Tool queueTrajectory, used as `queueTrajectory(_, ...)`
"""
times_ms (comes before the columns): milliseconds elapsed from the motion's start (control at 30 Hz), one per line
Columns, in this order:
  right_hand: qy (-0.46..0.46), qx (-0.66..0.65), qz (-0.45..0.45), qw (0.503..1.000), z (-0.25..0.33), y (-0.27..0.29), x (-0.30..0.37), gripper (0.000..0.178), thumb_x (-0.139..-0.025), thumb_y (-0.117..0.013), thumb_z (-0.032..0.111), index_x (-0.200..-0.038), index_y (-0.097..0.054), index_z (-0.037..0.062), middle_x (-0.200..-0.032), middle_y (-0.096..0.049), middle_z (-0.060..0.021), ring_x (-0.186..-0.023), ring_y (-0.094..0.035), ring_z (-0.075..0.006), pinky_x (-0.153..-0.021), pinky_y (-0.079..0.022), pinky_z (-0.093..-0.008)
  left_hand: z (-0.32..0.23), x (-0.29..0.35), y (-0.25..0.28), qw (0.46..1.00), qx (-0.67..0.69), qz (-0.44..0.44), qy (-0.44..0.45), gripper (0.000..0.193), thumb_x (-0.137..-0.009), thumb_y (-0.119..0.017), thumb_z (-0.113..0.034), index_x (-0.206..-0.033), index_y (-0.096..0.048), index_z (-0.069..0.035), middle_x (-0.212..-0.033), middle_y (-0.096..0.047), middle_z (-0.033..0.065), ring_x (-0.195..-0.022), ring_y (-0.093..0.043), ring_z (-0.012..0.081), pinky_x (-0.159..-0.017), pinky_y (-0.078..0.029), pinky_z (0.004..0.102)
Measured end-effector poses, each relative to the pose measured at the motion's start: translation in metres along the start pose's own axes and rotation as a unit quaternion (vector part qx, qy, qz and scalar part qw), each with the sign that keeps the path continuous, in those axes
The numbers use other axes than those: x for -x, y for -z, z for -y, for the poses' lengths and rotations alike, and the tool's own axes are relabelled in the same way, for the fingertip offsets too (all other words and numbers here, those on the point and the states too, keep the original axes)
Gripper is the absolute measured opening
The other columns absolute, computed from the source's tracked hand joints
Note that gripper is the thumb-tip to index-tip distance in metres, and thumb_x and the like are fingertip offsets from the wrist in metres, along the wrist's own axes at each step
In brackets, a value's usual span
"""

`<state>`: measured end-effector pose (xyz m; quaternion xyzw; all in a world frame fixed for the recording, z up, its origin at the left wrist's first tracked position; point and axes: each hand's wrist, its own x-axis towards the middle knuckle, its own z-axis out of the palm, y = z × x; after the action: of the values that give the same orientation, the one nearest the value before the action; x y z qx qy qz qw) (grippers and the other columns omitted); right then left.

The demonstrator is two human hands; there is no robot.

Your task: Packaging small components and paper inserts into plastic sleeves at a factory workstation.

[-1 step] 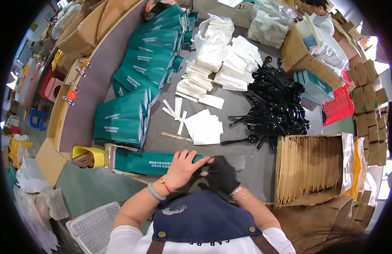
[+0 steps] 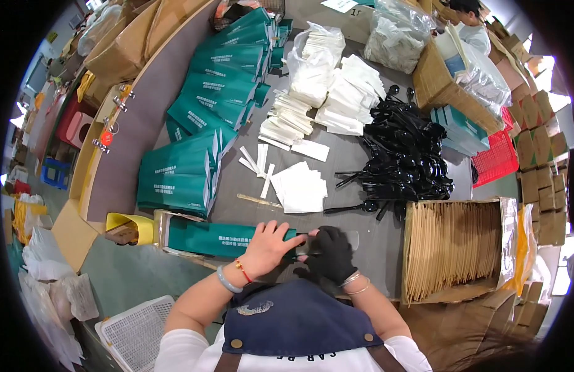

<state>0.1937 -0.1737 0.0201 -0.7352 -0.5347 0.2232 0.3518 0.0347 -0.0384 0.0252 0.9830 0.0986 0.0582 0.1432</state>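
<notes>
My bare left hand (image 2: 267, 248) lies flat with its fingers apart on a green printed packet (image 2: 203, 239), on top of a stack in a narrow cardboard holder. My right hand (image 2: 329, 253), in a black glove with bare fingertips showing, is closed at the packet's right end. What it pinches is hidden by the glove. A clear plastic strip (image 2: 354, 239) shows on the table just beyond the right hand. Ahead of my hands lie loose white paper pieces (image 2: 299, 188) and a black plastic spoon (image 2: 355, 207).
Fanned stacks of green packets (image 2: 178, 170) line the left. White paper packets (image 2: 349, 93) are heaped at the back, beside a pile of black plastic cutlery (image 2: 404, 146). A box of wooden sticks (image 2: 454, 248) stands at right. A person (image 2: 473, 28) is at the far right.
My right hand has shifted slightly right, away from the packet's end, and its fingers show more clearly. My left hand stays in place on the packet.
</notes>
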Motion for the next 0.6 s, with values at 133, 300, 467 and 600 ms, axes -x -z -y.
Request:
queueTrajectory(133, 0.056, 0.199, 0.044, 0.977, -0.011, 0.012, 0.005, 0.058, -0.063, -0.079, 0.046, -0.107, -0.061, 0.0137, -0.103, -0.06, -0.0066, -0.102, -0.057, -0.0267, -0.09, -0.036, -0.0456, -0.005, -0.014, 0.024, 0.987, 0.013, 0.16, -0.006, 0.04, -0.061, -0.075, -0.013, -0.098, -0.062, -0.018, -0.099, -0.053, 0.0098, -0.094, -0.051, 0.0305, -0.076, -0.043, 0.0412)
queueTrajectory(300, -0.006, 0.194, -0.062, 0.979, -0.016, 0.057, 0.013, 0.06, -0.058, -0.084, 0.034, -0.108, -0.06, 0.0113, -0.102, -0.06, -0.0101, -0.096, -0.057, -0.031, -0.087, -0.041, -0.0436, 0.046, 0.001, 0.109, 0.997, -0.015, 0.063, 0.03, 0.034, -0.061, -0.068, -0.005, -0.093, -0.062, -0.012, -0.103, -0.053, 0.0118, -0.098, -0.051, 0.0342, -0.079, -0.044, 0.0446)
queueTrajectory(467, -0.068, 0.207, -0.073, 0.973, -0.039, 0.06, 0.026, 0.061, -0.06, -0.083, 0.035, -0.109, -0.057, 0.0104, -0.1, -0.059, -0.0105, -0.096, -0.056, -0.032, -0.084, -0.042, -0.0437, 0.117, 0.061, 0.112, 0.95, -0.047, -0.029, 0.308, 0.115, -0.054, -0.088, -0.011, -0.149, -0.025, -0.021, -0.151, -0.022, 0.0239, -0.127, -0.033, 0.0545, -0.108, -0.031, 0.0559)
queueTrajectory(600, -0.089, 0.248, -0.046, 0.963, -0.039, 0.043, 0.031, 0.061, -0.06, -0.082, 0.037, -0.108, -0.058, 0.0096, -0.099, -0.059, -0.0101, -0.096, -0.056, -0.0317, -0.084, -0.041, -0.0442, 0.15, 0.06, 0.062, 0.917, -0.045, -0.033, 0.395, 0.13, -0.053, -0.092, -0.018, -0.153, -0.008, -0.021, -0.149, -0.015, 0.0343, -0.125, -0.034, 0.0581, -0.107, -0.027, 0.0624)
